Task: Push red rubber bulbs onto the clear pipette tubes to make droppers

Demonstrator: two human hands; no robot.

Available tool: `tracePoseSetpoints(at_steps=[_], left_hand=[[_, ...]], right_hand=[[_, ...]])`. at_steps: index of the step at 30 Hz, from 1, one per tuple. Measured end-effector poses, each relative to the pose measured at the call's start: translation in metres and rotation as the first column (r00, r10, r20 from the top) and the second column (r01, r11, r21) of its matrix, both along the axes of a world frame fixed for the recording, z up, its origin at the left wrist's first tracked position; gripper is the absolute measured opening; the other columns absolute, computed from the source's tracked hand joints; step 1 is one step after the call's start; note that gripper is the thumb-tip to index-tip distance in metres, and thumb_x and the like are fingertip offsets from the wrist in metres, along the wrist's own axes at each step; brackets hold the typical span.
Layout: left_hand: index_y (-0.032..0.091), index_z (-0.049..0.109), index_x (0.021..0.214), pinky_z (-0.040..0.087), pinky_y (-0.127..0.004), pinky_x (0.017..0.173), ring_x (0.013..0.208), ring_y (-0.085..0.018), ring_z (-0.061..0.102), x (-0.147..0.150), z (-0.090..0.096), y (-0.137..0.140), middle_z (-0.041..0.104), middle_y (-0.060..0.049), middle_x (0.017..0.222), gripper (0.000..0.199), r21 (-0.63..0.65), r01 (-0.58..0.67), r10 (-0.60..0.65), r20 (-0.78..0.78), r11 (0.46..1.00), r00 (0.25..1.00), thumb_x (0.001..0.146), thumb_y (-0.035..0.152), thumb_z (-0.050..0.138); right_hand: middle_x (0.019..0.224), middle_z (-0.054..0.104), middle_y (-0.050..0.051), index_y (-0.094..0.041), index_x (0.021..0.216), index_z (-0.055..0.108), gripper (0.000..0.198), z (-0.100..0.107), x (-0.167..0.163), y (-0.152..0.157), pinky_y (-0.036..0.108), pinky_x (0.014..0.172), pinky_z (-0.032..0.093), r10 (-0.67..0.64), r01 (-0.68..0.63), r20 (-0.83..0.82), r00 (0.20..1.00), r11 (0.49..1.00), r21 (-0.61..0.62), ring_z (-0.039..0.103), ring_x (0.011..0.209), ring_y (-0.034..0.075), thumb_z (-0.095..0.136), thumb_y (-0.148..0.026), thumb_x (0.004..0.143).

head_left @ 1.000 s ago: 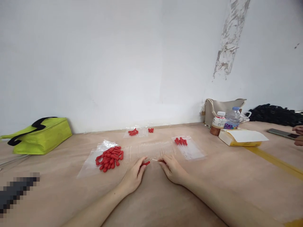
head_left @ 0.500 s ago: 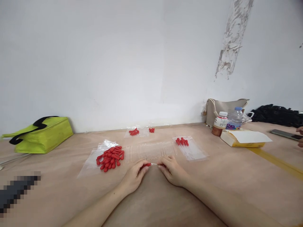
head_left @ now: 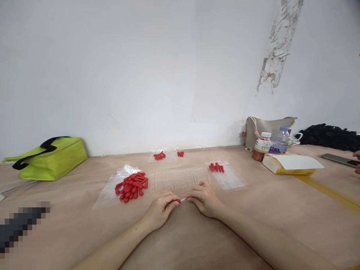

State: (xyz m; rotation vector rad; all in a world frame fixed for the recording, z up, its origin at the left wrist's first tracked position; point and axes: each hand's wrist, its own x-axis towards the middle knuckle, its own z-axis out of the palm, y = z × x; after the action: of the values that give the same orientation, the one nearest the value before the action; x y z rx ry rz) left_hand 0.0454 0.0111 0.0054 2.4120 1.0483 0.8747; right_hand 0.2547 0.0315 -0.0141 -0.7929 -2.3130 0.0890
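Note:
My left hand (head_left: 162, 210) is closed on a red rubber dropper bulb (head_left: 177, 201), pinched between thumb and fingers. Opposite it, my right hand (head_left: 204, 198) grips a thin clear dropper tube (head_left: 183, 199), whose end meets the bulb's mouth; whether it sits inside cannot be made out. Left of my hands, a pile of red bulbs (head_left: 132, 186) lies on a clear plastic bag (head_left: 105, 195). Just beyond my fingers, many clear tubes (head_left: 185, 177) lie in a row. To the right, several tubes with red bulbs fitted (head_left: 216, 167) rest on another clear bag (head_left: 234, 180).
Near the wall lie more red bulbs (head_left: 159, 155) and tubes on plastic. A lime-green bag (head_left: 62, 159) stands at left. At right are a brown drink bottle (head_left: 261, 147), a water bottle (head_left: 279, 140), a tissue box (head_left: 292, 165), a phone (head_left: 339, 159) and another person's fingers (head_left: 357, 154).
The bulb and tube have dropped slightly toward me and now tilt, with the bulb end lower. Both hands keep hold of their parts.

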Motion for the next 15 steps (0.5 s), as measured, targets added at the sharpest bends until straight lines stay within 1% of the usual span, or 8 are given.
tracePoseSetpoints(at_steps=[4,9,15], left_hand=[[0.019,0.061,0.083,0.041,-0.025,0.071,0.076,-0.014,0.053,0.0001,-0.0013,0.0007,0.060,-0.002,0.077,0.021,0.003,-0.015,0.015,0.004,1.000,1.000,0.086,0.025,0.042],[0.018,0.061,0.079,0.040,-0.024,0.068,0.073,-0.014,0.053,0.0000,-0.0019,0.0009,0.059,-0.002,0.074,0.021,0.016,-0.021,0.021,-0.021,1.000,1.000,0.085,0.026,0.042],[0.018,0.060,0.078,0.040,-0.023,0.065,0.070,-0.013,0.052,-0.0011,-0.0032,0.0010,0.057,-0.001,0.073,0.020,0.020,-0.024,0.025,-0.031,1.000,0.999,0.085,0.027,0.043]], right_hand=[[0.079,0.063,0.002,-0.021,0.089,0.059,0.020,0.0000,-0.0009,-0.0024,0.030,0.074,0.026,-0.039,0.037,0.042,0.998,0.998,0.051,0.054,0.074,0.012,0.039,-0.018,0.085],[0.071,0.060,0.001,-0.020,0.086,0.059,0.021,0.0005,-0.0027,-0.0068,0.030,0.070,0.024,-0.076,0.067,0.079,0.994,0.991,0.115,0.050,0.066,0.011,0.038,-0.019,0.085],[0.066,0.058,0.001,-0.018,0.078,0.059,0.025,0.0001,-0.0067,-0.0086,0.029,0.068,0.023,-0.077,0.063,0.089,0.993,0.986,0.154,0.047,0.059,0.010,0.035,-0.019,0.085]])
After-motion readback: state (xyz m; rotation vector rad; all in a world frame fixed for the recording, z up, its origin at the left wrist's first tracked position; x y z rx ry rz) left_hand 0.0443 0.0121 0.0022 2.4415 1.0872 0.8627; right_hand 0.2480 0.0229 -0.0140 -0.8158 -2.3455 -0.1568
